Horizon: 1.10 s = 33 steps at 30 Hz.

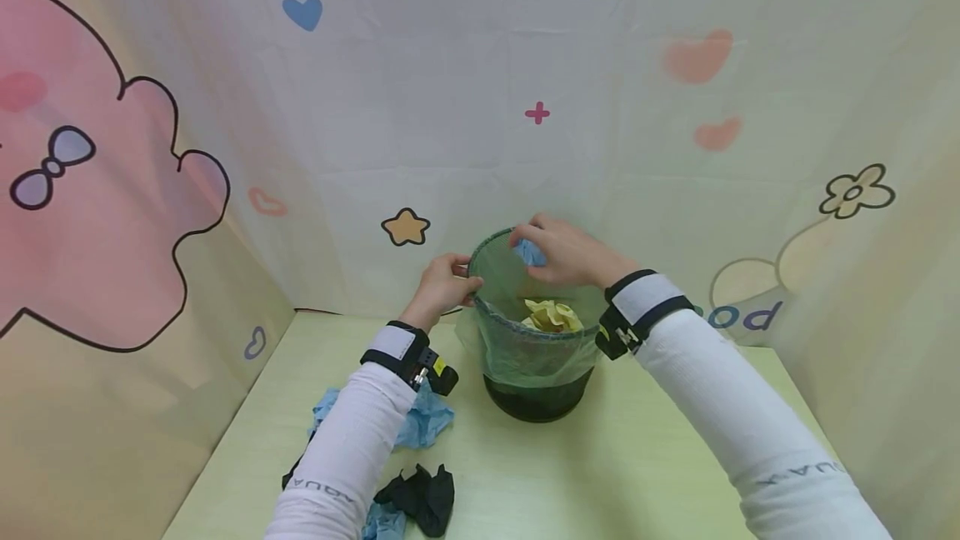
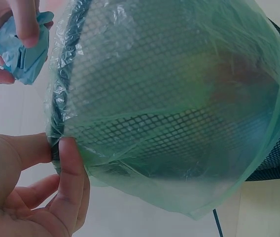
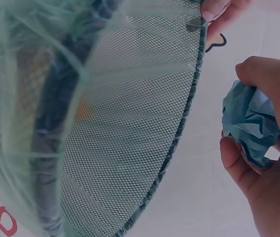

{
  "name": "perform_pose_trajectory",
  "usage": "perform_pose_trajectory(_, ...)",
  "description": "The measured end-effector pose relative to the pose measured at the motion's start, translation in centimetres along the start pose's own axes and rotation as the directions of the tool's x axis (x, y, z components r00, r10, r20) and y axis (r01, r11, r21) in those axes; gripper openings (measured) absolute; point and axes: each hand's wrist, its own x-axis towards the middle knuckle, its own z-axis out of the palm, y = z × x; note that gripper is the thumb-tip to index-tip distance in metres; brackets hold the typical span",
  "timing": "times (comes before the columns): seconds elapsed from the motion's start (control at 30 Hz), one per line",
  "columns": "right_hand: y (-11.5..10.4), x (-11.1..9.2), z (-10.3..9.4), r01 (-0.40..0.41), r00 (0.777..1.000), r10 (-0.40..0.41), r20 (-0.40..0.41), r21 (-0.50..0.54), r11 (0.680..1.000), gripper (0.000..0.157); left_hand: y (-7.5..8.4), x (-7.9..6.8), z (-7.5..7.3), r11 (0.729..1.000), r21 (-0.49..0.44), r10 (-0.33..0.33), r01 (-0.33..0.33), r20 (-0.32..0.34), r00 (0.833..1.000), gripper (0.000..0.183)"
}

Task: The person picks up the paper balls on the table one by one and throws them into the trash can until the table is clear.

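A black mesh wastebasket (image 1: 534,398) with a translucent green bag (image 1: 517,357) over its rim stands upright on the table. At its left edge my left hand (image 1: 442,286) pinches the lined rim between thumb and fingers, seen close in the left wrist view. Above the opening, toward the back, my right hand (image 1: 566,252) grips a crumpled blue paper ball (image 3: 251,121). Inside the basket lies crumpled yellow paper (image 1: 553,317); more coloured contents show blurred through the bag in the left wrist view.
On the table (image 1: 637,473), left of the basket, lie crumpled blue paper (image 1: 426,417) and crumpled black paper (image 1: 423,498), partly hidden by my left forearm. Another blue piece (image 1: 385,521) is at the front edge of view. A patterned curtain (image 1: 450,107) hangs close behind the basket.
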Motion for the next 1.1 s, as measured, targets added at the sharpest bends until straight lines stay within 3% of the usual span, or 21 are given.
perform_pose_trajectory(0.4,0.5,0.3,0.1,-0.092,0.995,0.092,0.046,0.007,0.996,0.033,0.0,-0.1,0.0,1.000,-0.005,0.004,-0.004,0.007,1.000,0.050)
perform_pose_trajectory(1.1,-0.1,0.5,1.4,-0.119,0.989,0.116,0.089,0.034,0.992,0.043,0.0,0.0,0.0,1.000,0.001,0.000,0.000,0.009,1.000,0.052)
